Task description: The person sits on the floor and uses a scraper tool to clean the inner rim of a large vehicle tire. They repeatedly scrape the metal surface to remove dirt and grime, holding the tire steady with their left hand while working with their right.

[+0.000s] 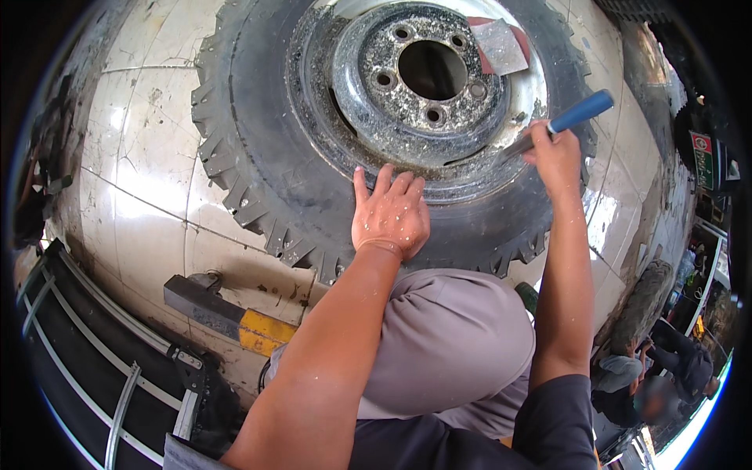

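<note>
The left hand [390,213] lies flat and open on the big tire [258,157]. The right hand [554,153] grips a blue-handled tool [576,116] at the metal rim [439,168]. It's best to press down hard and pry slowly.

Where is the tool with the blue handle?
In the head view, the blue-handled tool is at the upper right, gripped in the right hand, its tip at the silver metal wheel rim of the big black tyre.

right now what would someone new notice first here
A big knobby tyre on a scuffed steel rim lies flat on the tiled floor, filling the upper middle. The left hand presses flat on its sidewall, while the right hand holds a blue-handled tool at the rim's right edge.
</note>
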A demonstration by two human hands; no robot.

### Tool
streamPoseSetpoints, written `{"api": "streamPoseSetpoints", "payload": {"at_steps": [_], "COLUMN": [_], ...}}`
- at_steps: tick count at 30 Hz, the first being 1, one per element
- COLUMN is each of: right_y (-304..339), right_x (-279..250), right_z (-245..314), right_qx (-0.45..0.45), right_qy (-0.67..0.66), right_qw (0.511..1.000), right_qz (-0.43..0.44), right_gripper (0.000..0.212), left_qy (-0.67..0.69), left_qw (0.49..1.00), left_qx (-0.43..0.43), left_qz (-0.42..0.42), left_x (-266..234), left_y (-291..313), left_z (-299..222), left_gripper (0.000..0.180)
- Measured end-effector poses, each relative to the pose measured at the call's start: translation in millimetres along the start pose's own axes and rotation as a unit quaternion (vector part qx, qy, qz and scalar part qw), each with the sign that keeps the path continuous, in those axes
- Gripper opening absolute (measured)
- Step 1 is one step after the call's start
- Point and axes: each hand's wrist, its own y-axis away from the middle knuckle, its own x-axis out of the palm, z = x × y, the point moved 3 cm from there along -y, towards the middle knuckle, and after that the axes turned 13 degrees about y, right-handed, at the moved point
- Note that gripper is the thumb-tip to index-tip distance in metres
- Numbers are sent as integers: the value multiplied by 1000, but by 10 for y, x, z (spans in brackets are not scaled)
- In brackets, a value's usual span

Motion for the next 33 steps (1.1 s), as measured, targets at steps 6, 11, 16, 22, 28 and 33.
{"api": "streamPoseSetpoints", "payload": {"at_steps": [6, 11, 16, 22, 28, 33], "right_y": [165, 249, 414, 1105, 1633, 1966], "right_x": [-44, -29, 38, 173, 189, 230], "right_z": [-34, -55, -75, -313, -432, -490], "right_qx": [-17, -3, -7, 142, 129, 124], "right_qy": [7, -84, -31, -317, -409, -553], "right_qw": [1000, 996, 999, 937, 903, 821], "right_qz": [-3, -10, -17, -25, -17, 71], "right_gripper": [34, 30, 30, 26, 33, 40], "left_qy": [-3, -14, -23, -35, -64, -66], "left_qw": [1000, 1000, 1000, 999, 998, 996], "left_qx": [-3, -3, -1, -21, -9, 54], "left_qz": [7, -4, 6, 17, 9, 22], "left_x": [12, 9, -14, -32, 18, -48], "left_y": [-1, 7, -4, -14, -31, -208], "left_z": [13, 12, -22, -87, -108, 221], "left_gripper": [41, 41, 42, 42, 44, 43]}}
